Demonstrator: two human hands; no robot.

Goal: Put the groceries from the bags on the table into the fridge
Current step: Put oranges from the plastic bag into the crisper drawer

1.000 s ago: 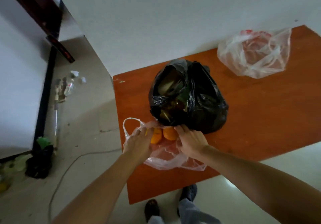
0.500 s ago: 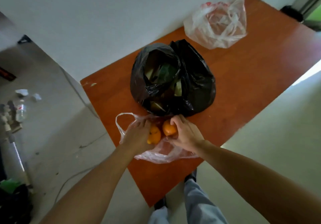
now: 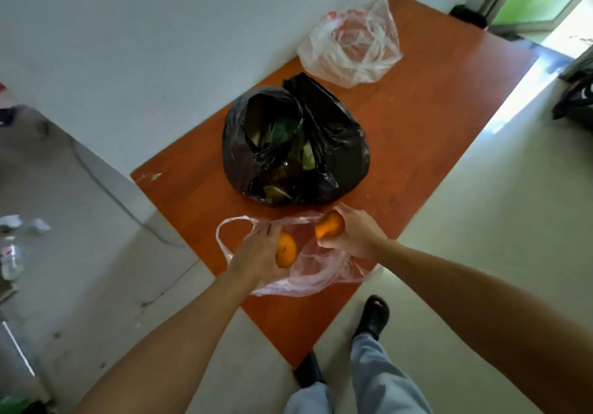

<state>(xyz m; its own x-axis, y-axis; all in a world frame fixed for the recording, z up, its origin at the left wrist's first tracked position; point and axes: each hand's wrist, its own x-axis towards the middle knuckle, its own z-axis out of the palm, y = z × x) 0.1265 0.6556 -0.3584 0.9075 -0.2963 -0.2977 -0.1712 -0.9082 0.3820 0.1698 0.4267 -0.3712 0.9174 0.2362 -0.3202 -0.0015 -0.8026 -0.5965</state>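
The orange-brown wooden table (image 3: 417, 144) runs from its near corner away to the far right along the white wall (image 3: 160, 28), with open pale floor on its right and left sides. At the near end lies a thin clear plastic bag (image 3: 321, 269). The left hand (image 3: 256, 253) is closed around one round orange fruit (image 3: 285, 250) over the bag; the right hand (image 3: 356, 234) grips a second orange fruit (image 3: 330, 226) (just beside the crumpled black plastic bag (image 3: 333, 144)). A clear, red-printed bag (image 3: 349, 44) sits farther away.

An orange-brown table (image 3: 417, 144) stands against the wall. On it lie a crumpled clear bag (image 3: 321, 272) near, a black bag (image 3: 337, 144) mid-table, and a whitish bag (image 3: 349, 44) far.
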